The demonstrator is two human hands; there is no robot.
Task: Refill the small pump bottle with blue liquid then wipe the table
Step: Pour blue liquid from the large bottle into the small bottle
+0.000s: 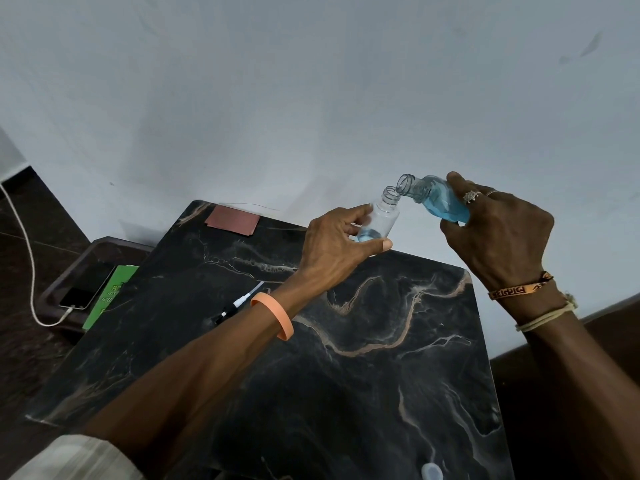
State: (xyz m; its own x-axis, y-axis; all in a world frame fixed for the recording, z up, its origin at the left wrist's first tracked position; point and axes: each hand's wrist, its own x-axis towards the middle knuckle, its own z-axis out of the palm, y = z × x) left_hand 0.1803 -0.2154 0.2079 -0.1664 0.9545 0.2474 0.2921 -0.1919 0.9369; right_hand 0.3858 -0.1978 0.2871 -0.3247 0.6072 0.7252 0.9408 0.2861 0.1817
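My left hand grips the small clear bottle, uncapped and tilted slightly, with a little blue liquid at its bottom. My right hand holds a larger clear bottle partly full of blue liquid, tipped so its open mouth sits right beside the small bottle's mouth. Both bottles are held above the far edge of the black marble table. The pump head with its tube lies on the table to the left of my left forearm. A reddish-brown cloth lies at the table's far left corner.
A pale cap sits at the table's near edge. Left of the table, a dark tray holds a phone on a white cable and a green booklet. A white wall rises behind the table.
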